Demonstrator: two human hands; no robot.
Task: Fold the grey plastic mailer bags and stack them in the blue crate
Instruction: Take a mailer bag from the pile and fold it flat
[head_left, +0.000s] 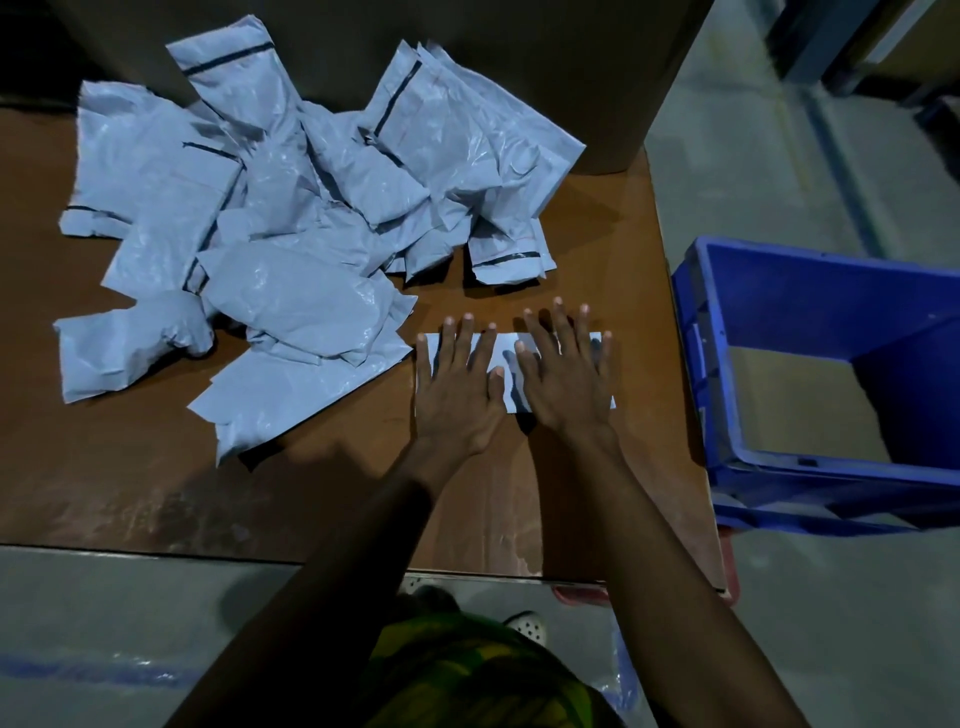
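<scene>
1. Surface. We work at a brown table (156, 493) with a smooth, slightly shiny top. Clock directions below take the two hands as the centre of the dial.

2. Room. A grey concrete floor (779, 182) surrounds the table. A faint blue line (78, 667) runs across it at 8 o'clock. A large cardboard box (519, 52) stands at 12 o'clock along the far edge of the table.

3. Task items.
- A loose pile of grey bags (291, 234) lies on the table from 9 to 12 o'clock, crumpled and overlapping. Several show a dark sealing strip.
- One folded bag (505, 344) lies flat on the table at the centre, just clear of the pile.
- The blue crate (753, 483) sits at 3 o'clock, beside the table edge and lower than the top.

4. Hands. The left hand (457, 384) and the right hand (566, 379) lie palm down, side by side, on the folded bag. The fingers of both are straight and spread, pressing it flat; neither hand grips anything.

5. Limits of view.
- The hands cover most of the folded bag; only its edges and a strip between the hands show.
- The crate is cut off at the right border. Its inside shows a tan area that we cannot identify.
- A reddish object (576, 595) under the near table edge at 5 o'clock is too hidden to name.
- At 6 o'clock, a green patterned garment (467, 670) and part of a pale shoe (527, 626) show.
</scene>
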